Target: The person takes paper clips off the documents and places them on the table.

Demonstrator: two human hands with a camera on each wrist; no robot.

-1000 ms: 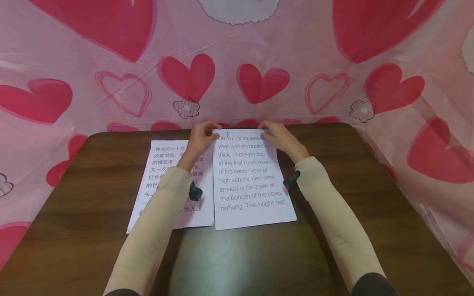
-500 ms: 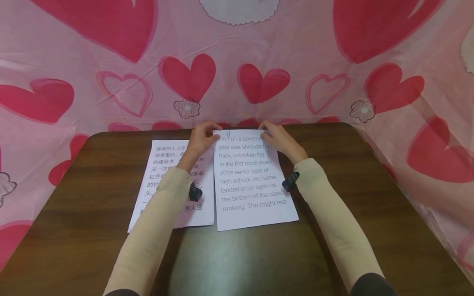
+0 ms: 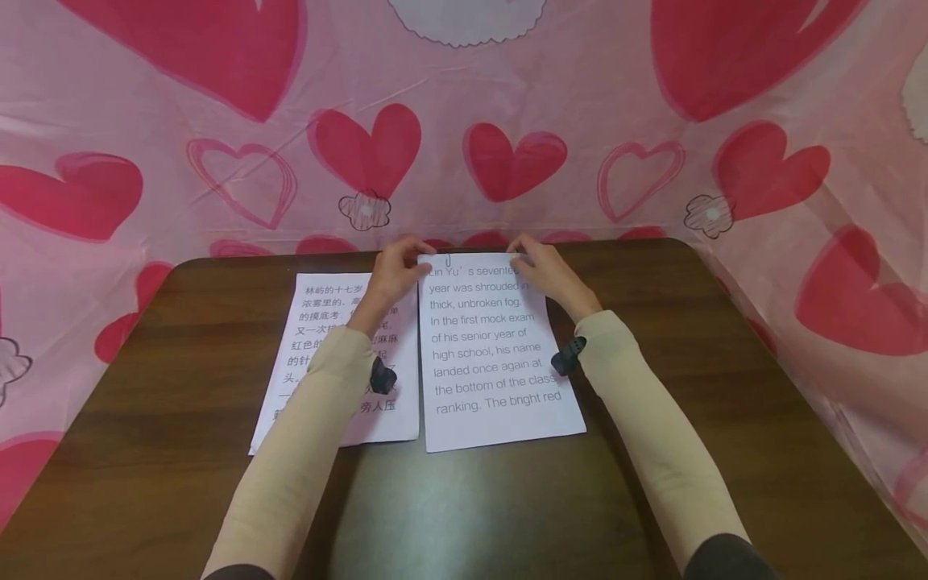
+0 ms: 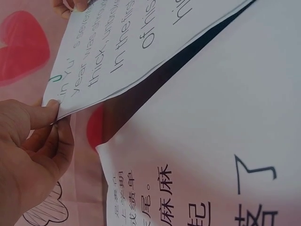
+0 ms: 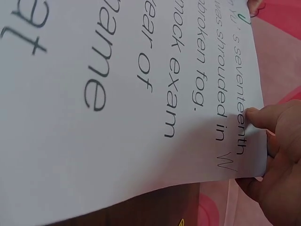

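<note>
White sheets printed with large English text (image 3: 486, 354) lie at the middle of the table in the head view. Their top edge carries a green paper clip (image 4: 55, 78). My left hand (image 3: 395, 274) pinches the top left corner, thumb above and fingers below. At the top right corner, the thumb of my right hand (image 5: 282, 146) presses on the printed face while the fingers go underneath. In the left wrist view the sheets' near edge is raised. Just to the left lies a second set of white sheets with Chinese text (image 3: 312, 354), partly hidden by my left arm.
The dark wooden table (image 3: 464, 515) ends just behind the sheets' top edges. A pink cloth with red hearts (image 3: 515, 161) hangs behind it and along both sides. A small yellow thing (image 5: 182, 222) shows at the bottom of the right wrist view.
The lower edge of the English sheets has shifted slightly to the right. Both hands keep their hold on the top corners and barely move.
</note>
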